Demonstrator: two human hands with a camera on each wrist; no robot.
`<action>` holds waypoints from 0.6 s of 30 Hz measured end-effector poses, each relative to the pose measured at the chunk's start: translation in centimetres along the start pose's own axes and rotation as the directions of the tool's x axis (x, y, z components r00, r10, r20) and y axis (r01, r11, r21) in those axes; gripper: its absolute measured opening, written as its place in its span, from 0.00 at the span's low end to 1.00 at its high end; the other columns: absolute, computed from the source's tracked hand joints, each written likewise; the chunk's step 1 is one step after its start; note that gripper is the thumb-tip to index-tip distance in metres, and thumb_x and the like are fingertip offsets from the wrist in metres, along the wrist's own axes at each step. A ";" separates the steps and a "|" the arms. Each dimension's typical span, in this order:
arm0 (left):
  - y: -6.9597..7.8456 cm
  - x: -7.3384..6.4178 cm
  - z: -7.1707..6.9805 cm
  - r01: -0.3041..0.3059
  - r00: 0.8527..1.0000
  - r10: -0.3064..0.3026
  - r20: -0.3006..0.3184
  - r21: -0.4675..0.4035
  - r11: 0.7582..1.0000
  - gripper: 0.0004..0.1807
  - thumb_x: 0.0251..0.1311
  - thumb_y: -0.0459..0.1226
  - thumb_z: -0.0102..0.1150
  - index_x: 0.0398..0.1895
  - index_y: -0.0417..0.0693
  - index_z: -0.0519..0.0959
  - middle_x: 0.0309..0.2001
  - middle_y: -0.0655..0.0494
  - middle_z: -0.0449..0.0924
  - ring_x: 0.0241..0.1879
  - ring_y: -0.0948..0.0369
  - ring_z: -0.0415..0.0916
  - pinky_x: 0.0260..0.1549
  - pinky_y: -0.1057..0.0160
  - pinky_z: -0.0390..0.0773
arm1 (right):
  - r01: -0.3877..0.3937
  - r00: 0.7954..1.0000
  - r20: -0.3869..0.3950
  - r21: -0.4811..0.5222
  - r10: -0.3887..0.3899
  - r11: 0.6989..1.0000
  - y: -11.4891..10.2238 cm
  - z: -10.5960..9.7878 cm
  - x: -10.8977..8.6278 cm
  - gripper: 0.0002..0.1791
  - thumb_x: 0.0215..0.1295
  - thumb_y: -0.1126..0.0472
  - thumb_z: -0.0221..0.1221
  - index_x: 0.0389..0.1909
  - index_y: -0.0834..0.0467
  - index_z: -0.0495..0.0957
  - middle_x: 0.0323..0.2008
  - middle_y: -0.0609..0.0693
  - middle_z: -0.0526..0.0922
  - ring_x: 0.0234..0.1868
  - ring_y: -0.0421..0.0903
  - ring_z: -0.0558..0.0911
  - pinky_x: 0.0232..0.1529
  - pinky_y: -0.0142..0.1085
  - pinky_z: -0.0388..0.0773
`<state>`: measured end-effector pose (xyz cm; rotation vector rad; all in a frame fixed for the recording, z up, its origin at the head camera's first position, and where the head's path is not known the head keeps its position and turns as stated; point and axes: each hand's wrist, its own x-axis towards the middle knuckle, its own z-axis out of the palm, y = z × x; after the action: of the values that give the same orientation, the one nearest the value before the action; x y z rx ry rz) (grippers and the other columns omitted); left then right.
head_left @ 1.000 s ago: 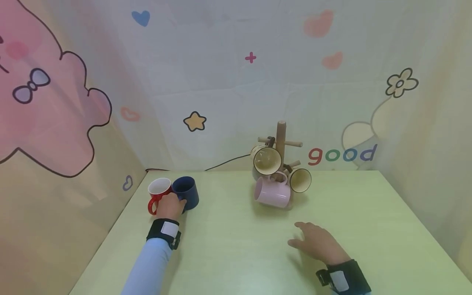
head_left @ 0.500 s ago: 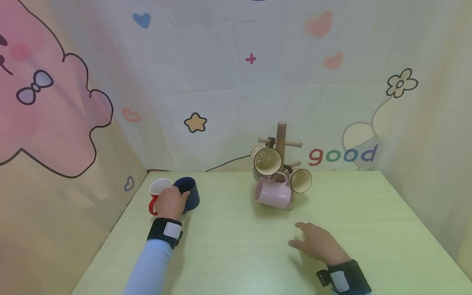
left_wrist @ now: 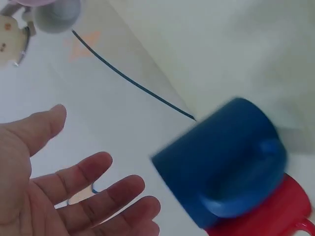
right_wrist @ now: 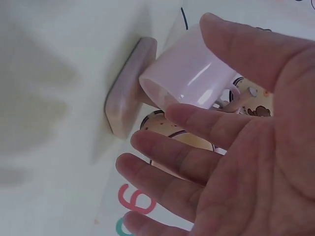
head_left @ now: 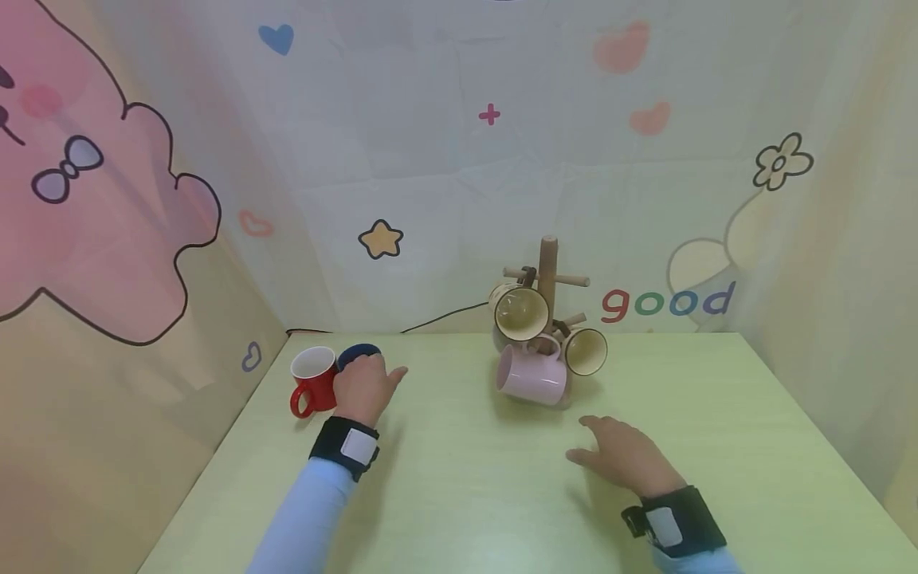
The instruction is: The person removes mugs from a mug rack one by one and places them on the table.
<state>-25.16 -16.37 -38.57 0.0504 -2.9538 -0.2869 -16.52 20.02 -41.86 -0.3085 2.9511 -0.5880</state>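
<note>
My left hand (head_left: 362, 391) hovers by the blue mug (head_left: 356, 353) with its fingers apart, hiding most of that mug in the head view. The left wrist view has the blue mug (left_wrist: 206, 157) clear of the fingers, its handle turned toward the camera. A red mug (head_left: 324, 389), white inside, stands beside it on the left. My right hand (head_left: 624, 458) is held above the table, fingers spread and holding nothing. Nearest to it is a pink mug (head_left: 531, 375), hanging tilted on a wooden mug rack (head_left: 547, 259); the right wrist view shows this pink mug (right_wrist: 192, 69) beyond the fingers.
Two cream mugs with dark rims, an upper one (head_left: 521, 313) and a lower one (head_left: 585, 351), also hang on the rack. Another rack peg (head_left: 571, 281) sticks out to the right. A printed cloth (head_left: 430, 199) rises behind the pale table (head_left: 459, 494), and a thin cord (head_left: 445, 316) runs along it.
My left hand has moved right and its thumb has swung out, uncovering the red mug and covering more of the blue one. My right hand has shifted slightly forward.
</note>
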 end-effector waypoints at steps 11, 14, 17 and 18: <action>4.4 1.9 -1.3 -0.150 0.986 0.159 0.057 -0.144 0.978 0.25 0.66 0.56 0.58 0.44 0.42 0.84 0.39 0.48 0.84 0.35 0.53 0.78 0.32 0.56 0.79 | 0.065 0.994 -0.076 -0.110 -0.074 0.992 -0.3 -4.6 2.7 0.33 0.63 0.48 0.65 0.59 0.70 0.74 0.49 0.66 0.82 0.50 0.64 0.81 0.48 0.58 0.77; 5.6 2.8 -2.1 -0.184 0.978 0.195 0.072 -0.134 0.974 0.27 0.67 0.57 0.57 0.47 0.42 0.84 0.42 0.48 0.84 0.39 0.52 0.80 0.35 0.54 0.80 | 0.066 0.993 -0.090 -0.115 -0.077 0.991 -0.7 -6.3 3.5 0.32 0.64 0.48 0.65 0.58 0.69 0.74 0.45 0.64 0.83 0.45 0.62 0.83 0.44 0.56 0.79; 6.8 3.6 -3.0 -0.216 0.969 0.229 0.090 -0.132 0.967 0.29 0.68 0.57 0.55 0.53 0.42 0.82 0.48 0.47 0.83 0.44 0.51 0.80 0.41 0.52 0.80 | 0.067 0.990 -0.118 -0.117 -0.080 0.991 -1.1 -8.1 4.3 0.30 0.64 0.48 0.64 0.57 0.67 0.75 0.43 0.63 0.84 0.42 0.60 0.84 0.40 0.55 0.80; 7.2 3.9 -3.3 -0.226 0.967 0.239 0.092 -0.131 0.965 0.30 0.68 0.58 0.54 0.55 0.42 0.80 0.49 0.46 0.82 0.46 0.50 0.80 0.43 0.52 0.80 | 0.062 0.988 -0.135 -0.121 -0.078 0.991 -1.2 -8.7 4.6 0.30 0.65 0.48 0.63 0.57 0.67 0.74 0.42 0.63 0.84 0.41 0.60 0.84 0.39 0.55 0.80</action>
<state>-28.54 -10.12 -33.34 -0.3358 -3.0003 -0.4436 -22.12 21.10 -33.76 -0.4003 3.1279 -0.4636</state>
